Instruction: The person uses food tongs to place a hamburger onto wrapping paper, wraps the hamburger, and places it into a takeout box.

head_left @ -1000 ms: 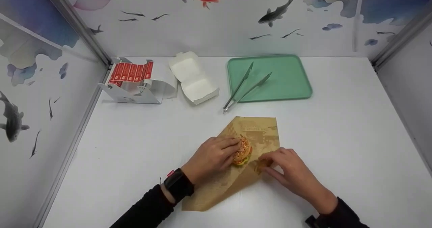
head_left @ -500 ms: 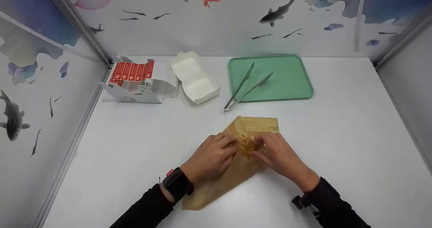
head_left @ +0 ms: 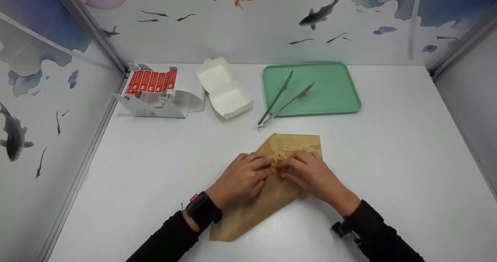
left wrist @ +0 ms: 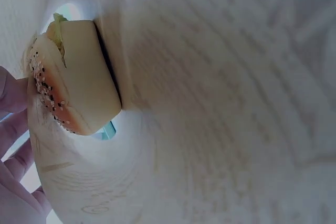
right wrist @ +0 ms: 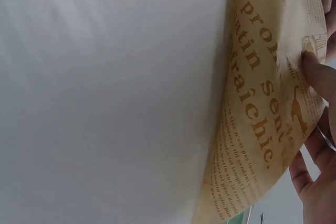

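A sheet of brown printed wrapping paper [head_left: 268, 200] lies diagonally on the white table, its right part folded over a hamburger. In the head view the paper and fingers hide the burger. The left wrist view shows the hamburger [left wrist: 84, 77] from the side inside the paper, with a sesame bun and a bit of lettuce. My left hand [head_left: 242, 176] holds the burger's left side, its fingertips at the bun. With thumb and fingers, my right hand [head_left: 312, 174] pinches the folded wrapping paper close to the left fingertips; the right wrist view shows this thumb [right wrist: 317, 74] on the printed side.
Behind the paper lie metal tongs [head_left: 268, 116], their arms across a green tray [head_left: 334, 95]. An opened white clamshell box [head_left: 223, 87] stands left of them. Beside it is a white dispenser [head_left: 155, 108] with red labels. Printed walls enclose the table at the back and sides.
My right hand has moved left and up, carrying the paper's right flap over the hamburger, which is now covered in the head view. The left hand has stayed nearly in place.
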{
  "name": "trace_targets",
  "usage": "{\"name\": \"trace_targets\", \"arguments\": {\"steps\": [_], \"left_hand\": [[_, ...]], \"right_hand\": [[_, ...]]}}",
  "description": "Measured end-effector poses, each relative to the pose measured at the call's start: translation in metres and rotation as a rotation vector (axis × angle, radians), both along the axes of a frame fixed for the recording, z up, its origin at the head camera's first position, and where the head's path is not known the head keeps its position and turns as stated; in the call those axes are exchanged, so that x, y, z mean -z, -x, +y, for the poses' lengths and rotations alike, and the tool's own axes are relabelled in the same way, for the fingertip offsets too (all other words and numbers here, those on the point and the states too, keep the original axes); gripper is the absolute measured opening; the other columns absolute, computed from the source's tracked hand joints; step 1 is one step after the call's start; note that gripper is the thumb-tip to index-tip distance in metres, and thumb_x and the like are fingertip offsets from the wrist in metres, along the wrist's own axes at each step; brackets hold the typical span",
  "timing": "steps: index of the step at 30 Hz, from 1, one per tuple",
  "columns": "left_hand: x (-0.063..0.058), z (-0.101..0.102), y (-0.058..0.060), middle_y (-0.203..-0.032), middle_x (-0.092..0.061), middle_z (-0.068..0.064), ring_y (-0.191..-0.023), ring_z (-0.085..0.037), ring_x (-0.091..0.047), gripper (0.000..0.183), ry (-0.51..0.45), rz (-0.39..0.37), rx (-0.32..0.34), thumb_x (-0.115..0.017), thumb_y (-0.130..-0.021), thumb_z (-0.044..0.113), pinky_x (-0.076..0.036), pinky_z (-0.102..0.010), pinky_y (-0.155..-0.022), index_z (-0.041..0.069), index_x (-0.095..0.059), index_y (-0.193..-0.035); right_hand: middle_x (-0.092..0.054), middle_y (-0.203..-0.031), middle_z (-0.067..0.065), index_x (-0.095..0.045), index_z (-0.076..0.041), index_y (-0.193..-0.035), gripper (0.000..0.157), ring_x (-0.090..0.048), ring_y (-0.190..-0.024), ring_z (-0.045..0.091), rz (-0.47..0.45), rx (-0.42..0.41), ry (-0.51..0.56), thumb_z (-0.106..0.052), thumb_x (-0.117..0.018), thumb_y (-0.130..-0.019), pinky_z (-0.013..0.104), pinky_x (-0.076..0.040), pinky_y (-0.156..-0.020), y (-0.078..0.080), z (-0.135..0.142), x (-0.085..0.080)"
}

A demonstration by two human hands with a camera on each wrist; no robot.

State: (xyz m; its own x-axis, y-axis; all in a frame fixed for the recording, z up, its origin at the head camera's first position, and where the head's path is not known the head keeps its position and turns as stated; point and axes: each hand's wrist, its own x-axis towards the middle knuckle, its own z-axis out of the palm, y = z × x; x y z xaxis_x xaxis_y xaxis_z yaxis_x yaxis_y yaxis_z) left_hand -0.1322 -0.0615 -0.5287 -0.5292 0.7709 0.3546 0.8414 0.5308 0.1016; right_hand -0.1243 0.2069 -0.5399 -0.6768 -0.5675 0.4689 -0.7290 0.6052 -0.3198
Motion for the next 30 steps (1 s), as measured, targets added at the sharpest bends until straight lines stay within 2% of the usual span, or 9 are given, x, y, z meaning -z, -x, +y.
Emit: {"name": "trace_targets", "arguments": {"steps": [3,7,13,16,19,24,27,30], "left_hand": [[0.0,-0.002,0.0,-0.133,-0.074,0.002,-0.131,-0.018,-0.062,0.021,-0.003,0.012,-0.001,-0.067,-0.103,0.02,-0.055,-0.038,-0.1,0.017,-0.081,-0.119],[-0.001,-0.003,0.001,-0.13,-0.076,0.0,-0.129,-0.018,-0.065,0.027,-0.036,-0.044,-0.012,-0.069,-0.1,0.014,-0.055,-0.038,-0.101,0.013,-0.074,-0.126],[-0.001,-0.002,0.002,-0.109,-0.072,-0.004,-0.104,-0.019,-0.073,0.023,-0.124,-0.114,-0.031,-0.062,-0.1,0.007,-0.059,-0.035,-0.098,0.005,-0.059,-0.123],[-0.001,-0.002,0.002,-0.099,-0.068,-0.003,-0.092,-0.019,-0.072,0.018,-0.155,-0.138,-0.013,-0.058,-0.102,0.008,-0.06,-0.035,-0.097,0.004,-0.057,-0.12],[0.0,-0.001,0.002,-0.096,-0.066,-0.003,-0.089,-0.019,-0.07,0.016,-0.167,-0.17,-0.013,-0.057,-0.106,0.012,-0.061,-0.036,-0.095,0.006,-0.057,-0.12],[0.0,-0.001,0.001,-0.099,-0.068,-0.003,-0.087,-0.016,-0.068,0.019,-0.193,-0.227,-0.011,-0.058,-0.109,0.017,-0.061,-0.034,-0.086,0.006,-0.059,-0.124],[-0.001,-0.001,0.001,-0.113,-0.069,-0.005,-0.09,-0.015,-0.07,0.021,-0.226,-0.243,0.009,-0.06,-0.108,0.016,-0.062,-0.03,-0.084,0.006,-0.061,-0.127],[-0.001,-0.001,0.001,-0.131,-0.067,-0.01,-0.1,-0.017,-0.073,0.023,-0.24,-0.204,0.014,-0.064,-0.106,0.013,-0.062,-0.028,-0.088,0.005,-0.065,-0.127]], "right_hand": [[-0.069,-0.117,0.003,-0.079,-0.02,-0.116,0.032,-0.066,-0.111,0.021,0.009,-0.012,-0.003,-0.017,-0.091,-0.086,0.043,-0.054,-0.092,0.001,0.0,0.0],[-0.071,-0.125,0.006,-0.081,-0.018,-0.121,0.034,-0.065,-0.117,0.025,0.059,-0.023,-0.036,-0.013,-0.089,-0.088,0.047,-0.055,-0.097,0.001,-0.001,-0.001],[-0.075,-0.126,0.002,-0.08,-0.015,-0.125,0.035,-0.068,-0.117,0.026,0.137,-0.027,-0.085,-0.013,-0.085,-0.091,0.045,-0.053,-0.095,-0.003,-0.005,-0.001],[-0.075,-0.127,0.003,-0.079,-0.014,-0.128,0.036,-0.07,-0.117,0.028,0.173,-0.019,-0.115,-0.018,-0.084,-0.092,0.046,-0.053,-0.098,-0.005,-0.008,0.001],[-0.075,-0.129,0.004,-0.078,-0.013,-0.131,0.041,-0.07,-0.116,0.028,0.203,-0.008,-0.131,-0.022,-0.085,-0.092,0.046,-0.053,-0.098,-0.008,-0.01,0.003],[-0.074,-0.13,0.004,-0.075,-0.013,-0.135,0.047,-0.071,-0.112,0.025,0.231,0.014,-0.136,-0.022,-0.086,-0.09,0.044,-0.054,-0.094,-0.01,-0.012,0.005],[-0.074,-0.13,0.003,-0.074,-0.016,-0.135,0.047,-0.072,-0.11,0.023,0.241,0.025,-0.137,-0.021,-0.087,-0.09,0.043,-0.054,-0.091,-0.011,-0.013,0.006],[-0.074,-0.131,0.002,-0.074,-0.017,-0.136,0.047,-0.072,-0.109,0.023,0.248,0.027,-0.14,-0.022,-0.086,-0.091,0.043,-0.054,-0.091,-0.011,-0.013,0.007]]}}
